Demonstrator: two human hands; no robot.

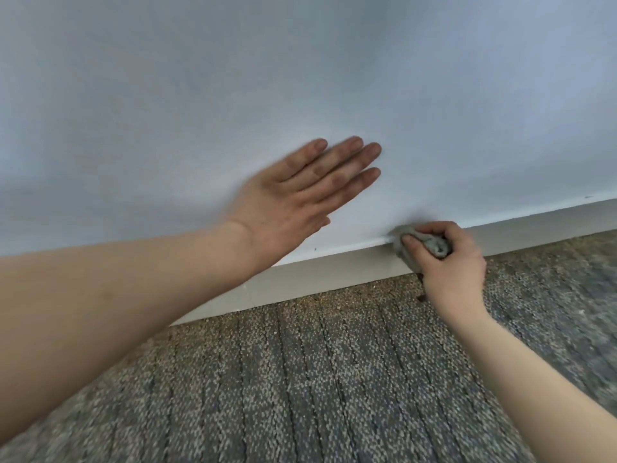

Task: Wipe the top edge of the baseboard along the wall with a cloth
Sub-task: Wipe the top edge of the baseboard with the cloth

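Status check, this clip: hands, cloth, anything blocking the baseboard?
Left hand open, fingers straight, by the wall. Right hand grips cloth on baseboard top edge. No obstacle seen along the edge.

Baseboard (334, 272) seems open rightward — left forearm (133, 285) blocks leftward.

A smooth, matt wall painted pale blue-grey (300, 61) fills the upper part of the view, its foot slanting down from right to left. It looks lighter toward the right and duller toward the upper left, under soft, even light. A tiny dark speck (315, 248) sits low on the paint. Below lies a low-pile speckled carpet in grey, blue and tan (317, 379), crossed by thin dark lines that run toward the wall. Its strip nearest the wall looks browner, with a small dark reddish mark (421, 298).
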